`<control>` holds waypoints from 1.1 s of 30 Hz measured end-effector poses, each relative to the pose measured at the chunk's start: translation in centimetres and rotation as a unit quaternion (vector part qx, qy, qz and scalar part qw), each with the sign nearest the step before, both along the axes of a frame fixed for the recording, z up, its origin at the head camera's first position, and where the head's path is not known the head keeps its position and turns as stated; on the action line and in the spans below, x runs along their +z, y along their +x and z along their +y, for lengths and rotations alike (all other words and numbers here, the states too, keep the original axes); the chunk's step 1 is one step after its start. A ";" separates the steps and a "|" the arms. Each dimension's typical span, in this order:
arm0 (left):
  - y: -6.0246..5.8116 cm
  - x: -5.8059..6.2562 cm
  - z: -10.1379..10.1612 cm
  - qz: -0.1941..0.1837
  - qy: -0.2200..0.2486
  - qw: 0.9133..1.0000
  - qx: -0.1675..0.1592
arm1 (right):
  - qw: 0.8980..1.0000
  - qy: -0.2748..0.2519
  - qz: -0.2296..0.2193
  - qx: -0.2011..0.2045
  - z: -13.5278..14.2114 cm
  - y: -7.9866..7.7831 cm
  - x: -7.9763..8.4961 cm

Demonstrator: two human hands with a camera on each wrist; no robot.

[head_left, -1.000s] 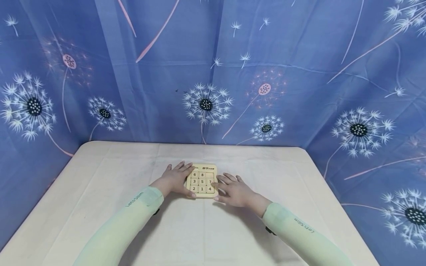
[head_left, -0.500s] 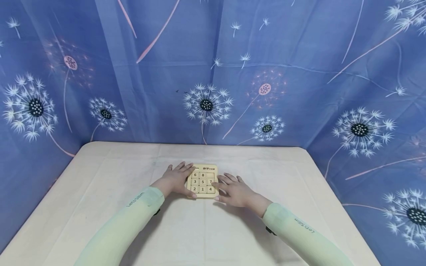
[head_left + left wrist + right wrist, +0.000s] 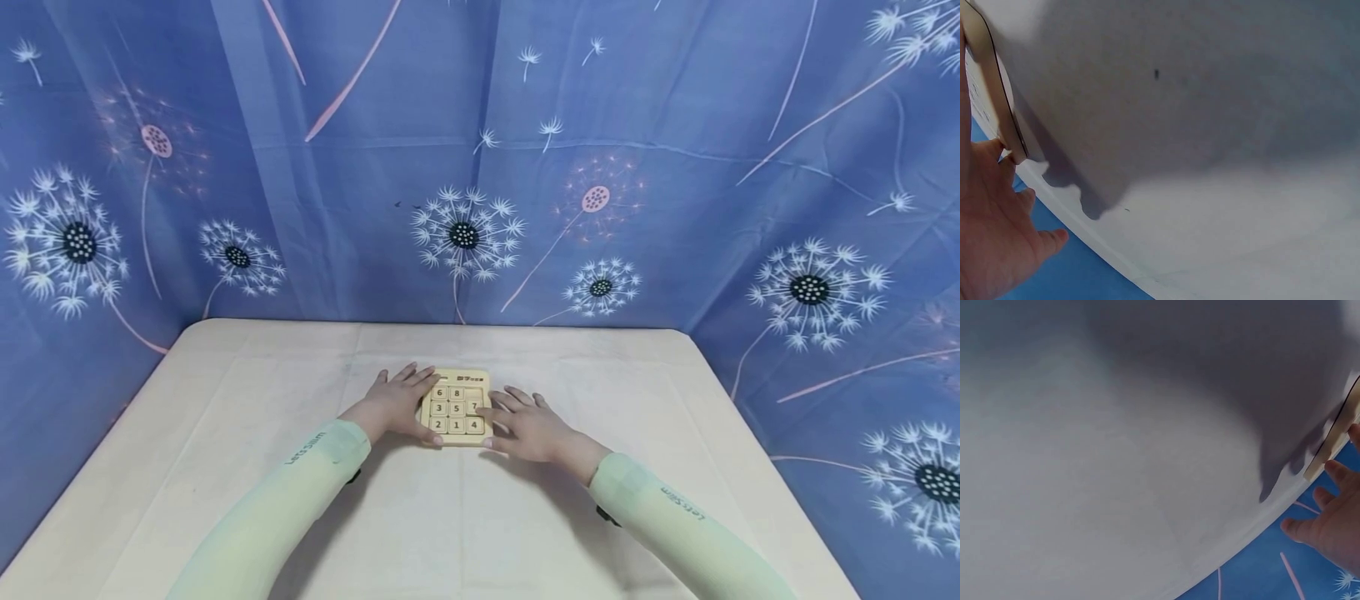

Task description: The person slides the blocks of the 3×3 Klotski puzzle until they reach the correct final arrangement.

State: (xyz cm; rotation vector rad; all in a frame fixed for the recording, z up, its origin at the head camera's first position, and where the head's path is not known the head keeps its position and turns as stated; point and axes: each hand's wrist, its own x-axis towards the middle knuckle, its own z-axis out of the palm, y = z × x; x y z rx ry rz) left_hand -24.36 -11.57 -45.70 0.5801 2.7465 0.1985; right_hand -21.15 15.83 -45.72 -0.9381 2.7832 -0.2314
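A pale yellow number slide puzzle (image 3: 456,439) lies flat on the table in the head view. Its rows read 6, 8 and a gap, then 3, 5, 7, then 2, 1, 4. My left hand (image 3: 390,406) holds its left side, thumb at the near left corner and fingers at the far left corner. The index finger of my right hand (image 3: 531,427) touches the 7 tile (image 3: 474,406), which sits slightly out of line, towards the gap. The right thumb is by the near right corner. Both wrist views show the board's side edge (image 3: 997,81) beside the fingers.
A cream cloth covers the table (image 3: 300,350), whose far edge meets a blue curtain (image 3: 360,208) with a dandelion print. The curtain also rises along the left and right sides.
The 7 tile has slid a little away from me, towards the gap in the top row, under my right index finger. My left hand has stayed in place.
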 end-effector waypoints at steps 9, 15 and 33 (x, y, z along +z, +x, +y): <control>0.1 0.1 0.0 0.000 0.002 1.000 -0.002 | 1.000 0.001 0.000 -0.005 -0.2 0.0 0.1; 0.0 0.1 0.1 -0.006 -0.001 1.000 0.000 | 1.000 -0.003 -0.003 -0.009 -0.2 -0.1 0.0; 0.3 0.5 0.2 -0.006 0.001 1.000 0.003 | 1.000 0.002 -0.006 -0.014 -0.4 -0.3 0.4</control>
